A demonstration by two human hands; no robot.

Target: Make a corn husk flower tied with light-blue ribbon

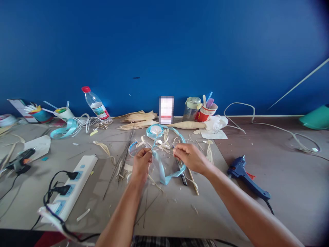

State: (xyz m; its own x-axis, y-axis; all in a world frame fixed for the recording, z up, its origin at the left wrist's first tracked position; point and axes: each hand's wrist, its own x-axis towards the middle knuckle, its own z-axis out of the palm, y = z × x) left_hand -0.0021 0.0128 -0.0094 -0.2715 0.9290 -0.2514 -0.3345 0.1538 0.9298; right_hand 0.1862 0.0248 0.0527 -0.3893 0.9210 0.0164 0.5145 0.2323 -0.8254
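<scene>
left hand: my fist clenched around the light blue ribbon, keeping it taut.
right hand: pinching the ribbon's other strand, mid-table.
near right: blue glue gun, set aside.

Head camera, single view: worn on the person's head, facing forward and down across the table toward the blue wall at 12 o'clock. Near range: both forearms enter from 6 o'clock, with the left hand and right hand at centre. Wide lens; edges curve, the right corners darken. No second view shares the scene.
</scene>
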